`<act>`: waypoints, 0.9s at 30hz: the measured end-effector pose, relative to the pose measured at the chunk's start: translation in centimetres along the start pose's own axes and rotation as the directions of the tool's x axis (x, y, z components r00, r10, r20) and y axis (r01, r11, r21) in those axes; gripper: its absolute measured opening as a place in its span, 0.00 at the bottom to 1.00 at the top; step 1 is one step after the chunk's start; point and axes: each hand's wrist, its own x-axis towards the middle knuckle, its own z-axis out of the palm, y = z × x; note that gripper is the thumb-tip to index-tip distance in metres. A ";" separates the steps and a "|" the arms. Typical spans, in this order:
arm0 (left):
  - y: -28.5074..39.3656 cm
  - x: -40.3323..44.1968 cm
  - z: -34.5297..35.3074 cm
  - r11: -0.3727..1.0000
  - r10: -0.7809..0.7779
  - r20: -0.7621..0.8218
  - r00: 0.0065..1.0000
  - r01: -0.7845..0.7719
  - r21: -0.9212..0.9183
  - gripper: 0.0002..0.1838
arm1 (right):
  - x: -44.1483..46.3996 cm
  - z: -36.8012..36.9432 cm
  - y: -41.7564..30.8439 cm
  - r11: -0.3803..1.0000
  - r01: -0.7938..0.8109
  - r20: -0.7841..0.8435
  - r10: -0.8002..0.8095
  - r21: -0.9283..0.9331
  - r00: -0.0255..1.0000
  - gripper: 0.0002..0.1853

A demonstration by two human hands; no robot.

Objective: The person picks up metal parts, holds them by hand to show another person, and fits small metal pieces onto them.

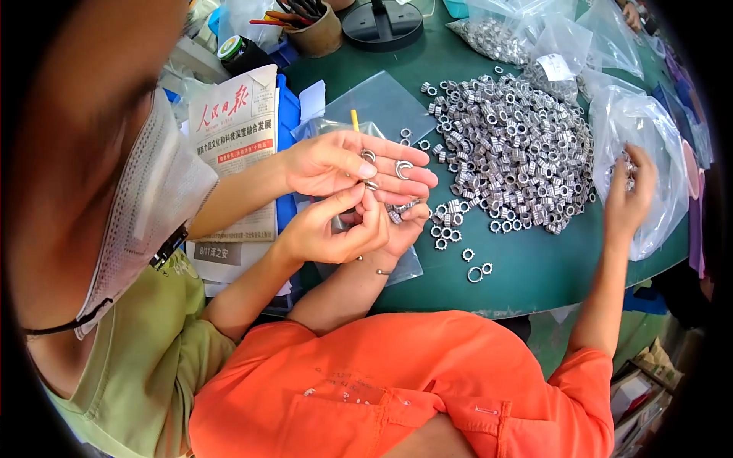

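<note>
Near the bench's point(511, 278) front edge, the left hand point(398, 240) cups metal rings point(395, 217). The right hand point(632, 191) meets a clear bag point(660, 210) rightward; its grip I cannot tell.

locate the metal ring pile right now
In the head view, the metal ring pile lies right of centre on the green table, just left of the plastic bag at the right hand.

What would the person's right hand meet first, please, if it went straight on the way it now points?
Most likely the clear plastic bag, whose film lies ahead of the right hand; the depth between them is unclear.
</note>
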 end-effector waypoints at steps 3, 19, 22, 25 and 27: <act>0.1 0.0 -0.6 1.000 0.011 -0.025 1.000 -0.011 0.029 0.13 | -1.0 0.6 -9.0 0.875 -0.109 0.279 -0.031 0.471 0.960 0.08; 5.5 -4.1 11.1 0.061 -0.993 -0.077 0.094 -0.162 -0.985 0.08 | -1.5 4.0 -20.0 0.678 0.042 0.309 -0.388 0.734 0.868 0.09; 5.6 -4.3 11.4 0.114 -0.986 -0.130 0.107 -0.144 -0.983 0.05 | -1.9 3.8 -20.2 0.669 0.150 0.192 -0.409 0.728 0.892 0.09; 5.7 -4.4 11.2 0.144 -0.984 -0.156 0.087 -0.123 -0.982 0.10 | -2.8 4.4 -19.8 0.644 0.162 0.166 -0.418 0.747 0.893 0.10; 5.8 -4.4 10.9 0.132 -0.986 -0.143 0.084 -0.119 -0.984 0.10 | -3.3 4.3 -19.7 0.606 0.125 0.162 -0.397 0.786 0.903 0.11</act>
